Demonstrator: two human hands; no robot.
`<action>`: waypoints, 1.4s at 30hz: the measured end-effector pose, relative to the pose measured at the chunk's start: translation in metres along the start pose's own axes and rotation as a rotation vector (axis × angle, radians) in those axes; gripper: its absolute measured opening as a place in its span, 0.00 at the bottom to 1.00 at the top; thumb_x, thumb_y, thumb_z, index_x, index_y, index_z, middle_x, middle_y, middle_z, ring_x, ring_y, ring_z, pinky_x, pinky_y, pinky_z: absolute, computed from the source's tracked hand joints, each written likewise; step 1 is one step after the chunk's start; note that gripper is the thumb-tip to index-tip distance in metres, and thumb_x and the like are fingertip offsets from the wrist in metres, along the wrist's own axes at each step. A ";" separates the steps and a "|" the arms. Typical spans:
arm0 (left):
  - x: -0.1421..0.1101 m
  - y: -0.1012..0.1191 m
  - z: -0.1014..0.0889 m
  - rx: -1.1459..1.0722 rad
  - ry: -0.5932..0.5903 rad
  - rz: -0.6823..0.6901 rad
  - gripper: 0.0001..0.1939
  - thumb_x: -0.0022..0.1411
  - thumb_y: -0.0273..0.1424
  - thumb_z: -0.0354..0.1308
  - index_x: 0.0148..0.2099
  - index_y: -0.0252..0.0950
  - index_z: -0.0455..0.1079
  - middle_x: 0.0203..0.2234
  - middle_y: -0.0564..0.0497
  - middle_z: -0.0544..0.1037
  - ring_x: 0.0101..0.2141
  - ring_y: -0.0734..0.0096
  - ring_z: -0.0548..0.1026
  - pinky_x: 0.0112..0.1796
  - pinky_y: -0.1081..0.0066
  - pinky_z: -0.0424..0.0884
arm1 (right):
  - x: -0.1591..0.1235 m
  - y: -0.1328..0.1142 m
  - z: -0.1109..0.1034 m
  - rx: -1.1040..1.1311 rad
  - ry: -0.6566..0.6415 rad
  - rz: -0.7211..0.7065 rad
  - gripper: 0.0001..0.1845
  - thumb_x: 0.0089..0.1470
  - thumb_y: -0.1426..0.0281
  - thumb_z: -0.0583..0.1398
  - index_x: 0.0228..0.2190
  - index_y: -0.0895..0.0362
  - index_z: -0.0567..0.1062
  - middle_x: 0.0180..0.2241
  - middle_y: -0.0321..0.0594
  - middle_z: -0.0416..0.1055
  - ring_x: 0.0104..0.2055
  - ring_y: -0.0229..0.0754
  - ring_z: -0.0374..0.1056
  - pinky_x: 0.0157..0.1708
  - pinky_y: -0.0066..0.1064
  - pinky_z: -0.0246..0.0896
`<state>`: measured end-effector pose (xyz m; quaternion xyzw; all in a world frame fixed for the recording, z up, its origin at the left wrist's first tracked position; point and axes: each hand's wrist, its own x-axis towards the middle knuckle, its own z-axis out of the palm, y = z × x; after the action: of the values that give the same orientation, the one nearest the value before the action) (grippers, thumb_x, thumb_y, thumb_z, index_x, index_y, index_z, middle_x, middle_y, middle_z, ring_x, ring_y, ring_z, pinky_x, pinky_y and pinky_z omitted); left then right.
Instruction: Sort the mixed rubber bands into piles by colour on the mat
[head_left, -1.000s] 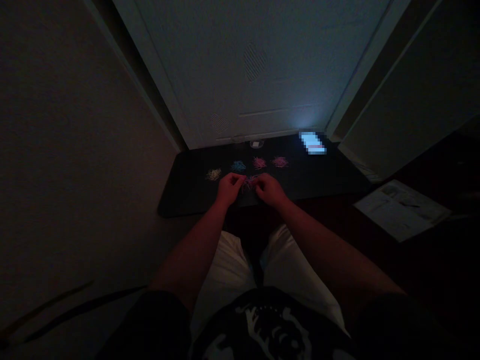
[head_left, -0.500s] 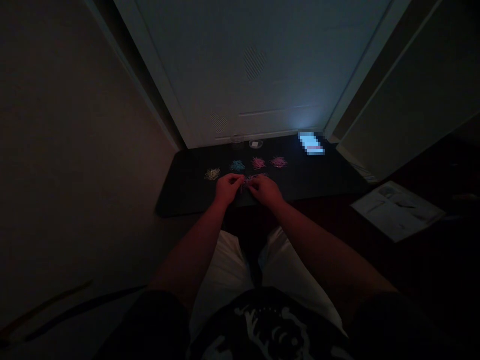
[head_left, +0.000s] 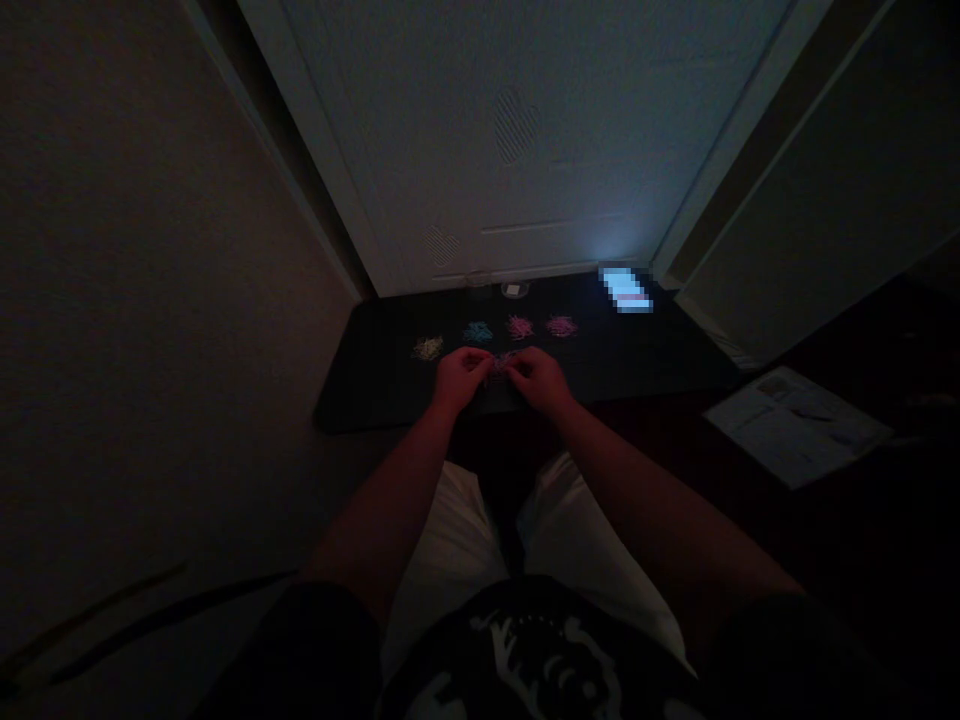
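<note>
In dim light, my left hand [head_left: 459, 378] and my right hand [head_left: 541, 377] work close together over a purplish pile of thin sticks [head_left: 499, 366] on a dark mat-like surface [head_left: 375, 395]. The fingers of both hands are pinched at the pile's two sides; what sits between the fingertips is too small and dark to make out. Beyond my hands lie separate little heaps of similar thin sticks: a cream heap [head_left: 428, 348], a blue heap [head_left: 478, 332], a pink heap [head_left: 519, 327] and another pink heap [head_left: 561, 326].
A glowing screen [head_left: 626, 289], blurred out, rests at the back right. Along the back stand a clear container [head_left: 480, 285] and a small round clear dish with a white label [head_left: 514, 289]. A pale door [head_left: 420, 130] rises behind. On the floor at right lies a printed sheet [head_left: 796, 425].
My right hand has shifted slightly right, away from my left, showing more of the purplish pile between them. The whole view has moved slightly.
</note>
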<state>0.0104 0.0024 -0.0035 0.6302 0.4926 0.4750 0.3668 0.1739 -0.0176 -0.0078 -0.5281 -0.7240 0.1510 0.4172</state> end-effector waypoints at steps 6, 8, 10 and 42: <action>0.002 -0.007 0.001 -0.056 -0.039 0.006 0.13 0.50 0.31 0.60 0.40 0.32 0.72 0.33 0.46 0.78 0.32 0.70 0.75 0.36 0.69 0.72 | -0.001 0.001 -0.001 0.045 0.030 0.055 0.05 0.48 0.69 0.56 0.27 0.57 0.71 0.26 0.37 0.67 0.28 0.37 0.62 0.30 0.29 0.56; 0.001 -0.007 0.000 -0.024 -0.053 0.017 0.12 0.50 0.31 0.59 0.39 0.33 0.72 0.32 0.47 0.78 0.32 0.70 0.75 0.35 0.69 0.72 | -0.001 0.000 -0.001 0.067 0.030 0.064 0.05 0.48 0.70 0.55 0.27 0.57 0.71 0.25 0.36 0.67 0.27 0.37 0.62 0.29 0.28 0.56; 0.000 -0.006 0.000 0.020 -0.062 0.019 0.12 0.50 0.32 0.59 0.38 0.34 0.73 0.31 0.48 0.78 0.31 0.70 0.75 0.34 0.70 0.71 | -0.002 0.000 -0.001 0.089 0.027 0.072 0.05 0.48 0.70 0.55 0.27 0.57 0.70 0.25 0.35 0.67 0.26 0.36 0.61 0.28 0.28 0.56; -0.010 0.007 0.001 0.245 -0.163 0.136 0.09 0.53 0.32 0.58 0.37 0.37 0.74 0.32 0.49 0.78 0.31 0.70 0.74 0.36 0.70 0.70 | -0.003 0.001 0.001 0.160 0.002 0.056 0.07 0.48 0.70 0.57 0.30 0.58 0.74 0.30 0.40 0.72 0.31 0.39 0.66 0.33 0.31 0.61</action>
<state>0.0126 -0.0088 0.0009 0.7385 0.4716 0.3826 0.2929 0.1741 -0.0199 -0.0111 -0.5130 -0.6943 0.2197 0.4545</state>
